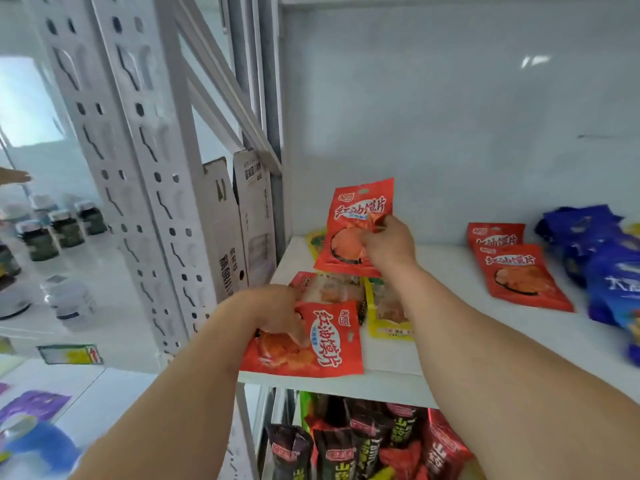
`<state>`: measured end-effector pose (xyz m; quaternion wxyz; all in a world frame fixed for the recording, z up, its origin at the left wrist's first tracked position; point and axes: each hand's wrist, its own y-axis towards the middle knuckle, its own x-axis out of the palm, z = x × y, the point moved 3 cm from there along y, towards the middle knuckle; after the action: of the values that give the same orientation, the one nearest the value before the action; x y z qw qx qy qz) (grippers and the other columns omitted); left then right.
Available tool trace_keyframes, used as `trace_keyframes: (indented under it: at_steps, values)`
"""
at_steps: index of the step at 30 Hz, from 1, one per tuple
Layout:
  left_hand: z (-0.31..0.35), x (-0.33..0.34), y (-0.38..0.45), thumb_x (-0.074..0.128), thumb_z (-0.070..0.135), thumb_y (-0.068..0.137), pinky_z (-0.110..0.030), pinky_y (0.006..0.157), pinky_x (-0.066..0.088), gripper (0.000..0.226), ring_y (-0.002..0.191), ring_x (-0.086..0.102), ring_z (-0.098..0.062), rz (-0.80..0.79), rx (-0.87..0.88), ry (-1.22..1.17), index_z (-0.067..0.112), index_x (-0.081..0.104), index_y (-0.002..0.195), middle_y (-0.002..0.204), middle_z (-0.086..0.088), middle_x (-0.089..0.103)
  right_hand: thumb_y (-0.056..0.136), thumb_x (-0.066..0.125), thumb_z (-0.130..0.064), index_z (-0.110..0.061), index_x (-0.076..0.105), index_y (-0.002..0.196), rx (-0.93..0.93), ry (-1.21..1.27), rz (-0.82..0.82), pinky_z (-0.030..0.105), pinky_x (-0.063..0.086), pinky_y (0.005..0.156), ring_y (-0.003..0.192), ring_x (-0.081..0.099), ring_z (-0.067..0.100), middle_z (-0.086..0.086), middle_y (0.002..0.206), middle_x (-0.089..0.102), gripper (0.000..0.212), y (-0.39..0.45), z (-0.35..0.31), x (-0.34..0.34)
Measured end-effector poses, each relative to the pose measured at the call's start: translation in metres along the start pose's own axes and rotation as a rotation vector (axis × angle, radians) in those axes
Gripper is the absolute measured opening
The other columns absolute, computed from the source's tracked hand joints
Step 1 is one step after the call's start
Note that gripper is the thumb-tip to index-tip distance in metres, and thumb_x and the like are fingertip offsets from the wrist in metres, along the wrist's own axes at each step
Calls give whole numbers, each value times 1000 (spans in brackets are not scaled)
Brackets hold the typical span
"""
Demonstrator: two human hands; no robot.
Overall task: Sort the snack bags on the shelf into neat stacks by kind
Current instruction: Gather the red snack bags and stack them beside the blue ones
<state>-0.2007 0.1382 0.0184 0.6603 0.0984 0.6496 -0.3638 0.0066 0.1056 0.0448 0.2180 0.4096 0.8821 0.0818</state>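
Observation:
My right hand (389, 242) pinches the right edge of a red snack bag (353, 220) and holds it upright above the white shelf (433, 341). My left hand (277, 311) grips a second red bag (311, 344) at the shelf's front left edge. Between them lie a pale bag with a red top (329, 289) and a yellow-edged bag (386, 313); another yellow bag (315, 242) peeks out behind the raised one. Two red bags (512, 268) lie stacked at the right, beside a heap of blue bags (602, 261).
White perforated shelf posts (138, 168) rise at the left, with two cardboard boxes (239, 223) beside them. Dark and red snack bags (374, 441) fill the shelf below. Jars (55, 230) stand on a neighbouring shelf at far left, where another person's fingers (14, 176) show.

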Motion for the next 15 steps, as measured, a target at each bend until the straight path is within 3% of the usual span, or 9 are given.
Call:
trace_keyframes:
  at_steps: [5, 10, 13, 15]
  values:
    - [7, 0, -15, 82, 43, 77, -28, 83, 47, 67, 111, 62, -25, 119, 31, -4, 18, 56, 133, 126, -4, 66, 86, 72, -19, -25, 56, 104, 90, 142, 37, 36, 53, 90, 97, 65, 20, -1, 105, 66, 25, -33, 16, -30]
    - [22, 5, -35, 78, 36, 83, -25, 78, 42, 49, 104, 62, -22, 149, 75, -49, 15, 65, 124, 119, -2, 68, 89, 72, -19, -22, 55, 110, 182, 290, 72, 37, 58, 80, 88, 68, 20, 1, 105, 68, 27, -59, 30, -59]
    - [32, 12, -42, 80, 33, 82, -23, 77, 48, 37, 93, 64, -15, 101, 141, -280, 18, 72, 114, 107, 5, 71, 85, 76, -23, -20, 58, 113, 199, 336, 95, 39, 59, 82, 92, 70, 22, -1, 102, 69, 34, -67, 38, -79]
    - [43, 20, -46, 82, 27, 81, -24, 83, 54, 33, 94, 69, -14, 64, 180, -487, 18, 73, 111, 106, 6, 75, 85, 77, -24, -21, 57, 114, 181, 364, 116, 32, 57, 75, 90, 68, 17, -4, 103, 68, 35, -71, 43, -95]
